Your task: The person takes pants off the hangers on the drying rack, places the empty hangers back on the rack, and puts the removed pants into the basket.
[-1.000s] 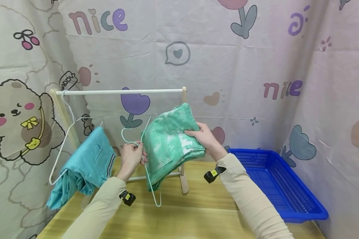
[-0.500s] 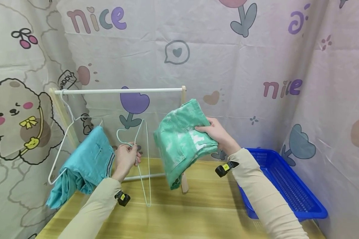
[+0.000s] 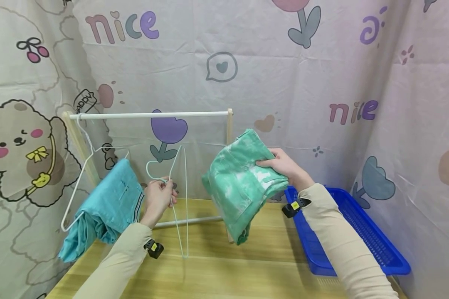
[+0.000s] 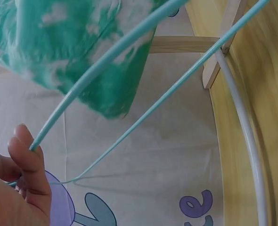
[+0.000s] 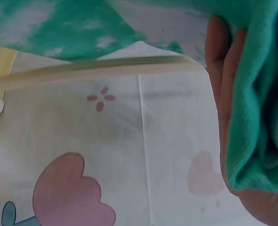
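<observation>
My left hand (image 3: 159, 198) pinches a thin mint-green clothes hanger (image 3: 187, 187) near the base of its hook, holding it upright and nearly edge-on. To the right, my right hand (image 3: 284, 166) grips folded green-and-white tie-dye pants (image 3: 243, 178) by their right side. A gap separates the pants from the hanger in the head view. In the left wrist view the hanger's wires (image 4: 129, 132) slant across, with the pants (image 4: 77, 52) beyond. The right wrist view shows the fingers (image 5: 224, 70) of my right hand partly covered by the folded cloth (image 5: 252, 122).
A clothes rack with a white rail (image 3: 153, 115) stands at the back of the wooden table (image 3: 224, 278). From its left end hangs a white hanger (image 3: 75, 191) bearing folded turquoise pants (image 3: 112, 195). A blue plastic basket (image 3: 391, 249) is at the right, partly behind my right forearm.
My right hand has drawn the green pants rightward, away from the hanger they overlapped. My left hand has shifted slightly left with the hanger, which now shows its full outline.
</observation>
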Demonstrator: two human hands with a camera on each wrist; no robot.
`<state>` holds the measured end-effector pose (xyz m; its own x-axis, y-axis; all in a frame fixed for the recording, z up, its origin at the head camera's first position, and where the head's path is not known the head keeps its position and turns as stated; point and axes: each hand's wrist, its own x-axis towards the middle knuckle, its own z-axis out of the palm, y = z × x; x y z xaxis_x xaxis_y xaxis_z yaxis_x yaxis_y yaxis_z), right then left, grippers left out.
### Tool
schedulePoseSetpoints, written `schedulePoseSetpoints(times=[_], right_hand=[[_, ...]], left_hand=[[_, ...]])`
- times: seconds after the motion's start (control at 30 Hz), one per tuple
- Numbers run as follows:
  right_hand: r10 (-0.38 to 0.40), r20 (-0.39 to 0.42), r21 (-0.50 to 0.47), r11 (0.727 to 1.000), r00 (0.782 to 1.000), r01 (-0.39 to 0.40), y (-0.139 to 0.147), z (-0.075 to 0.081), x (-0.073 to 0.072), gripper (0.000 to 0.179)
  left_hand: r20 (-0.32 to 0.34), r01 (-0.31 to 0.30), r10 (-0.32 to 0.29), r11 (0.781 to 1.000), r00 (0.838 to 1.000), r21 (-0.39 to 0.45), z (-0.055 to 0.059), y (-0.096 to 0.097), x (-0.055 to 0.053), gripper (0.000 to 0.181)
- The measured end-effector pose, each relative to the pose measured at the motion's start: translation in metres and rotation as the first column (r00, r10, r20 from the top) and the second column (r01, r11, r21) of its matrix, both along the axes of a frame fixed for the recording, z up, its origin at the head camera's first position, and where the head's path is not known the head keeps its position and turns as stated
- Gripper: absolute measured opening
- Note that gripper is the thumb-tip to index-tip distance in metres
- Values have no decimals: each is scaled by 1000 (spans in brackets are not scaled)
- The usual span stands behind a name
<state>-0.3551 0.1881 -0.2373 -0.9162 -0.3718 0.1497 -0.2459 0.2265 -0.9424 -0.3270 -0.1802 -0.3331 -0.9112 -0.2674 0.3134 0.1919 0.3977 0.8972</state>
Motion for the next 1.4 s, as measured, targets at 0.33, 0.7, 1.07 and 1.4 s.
schedulePoseSetpoints(times=[0.33, 0.7, 1.07, 1.4], right_hand=[[-44, 48, 62, 997, 998, 41, 13, 7, 1, 46], [-126, 134, 125, 986, 983, 109, 23, 19, 6, 49], [-165, 195, 136, 981, 967, 140, 39, 22, 10, 62], [-192, 165, 219, 963, 967, 154, 58, 28, 14, 50]], left_hand=[[-11, -18, 18, 1000, 1000, -22, -2, -1, -1, 34], [-22, -8, 8, 1000, 1000, -23, -2, -1, -1, 35], [-38, -4, 4, 1000, 999, -10, -5, 0, -3, 38], [-26, 3, -3, 1000, 1000, 0, -6, -2, -2, 39]])
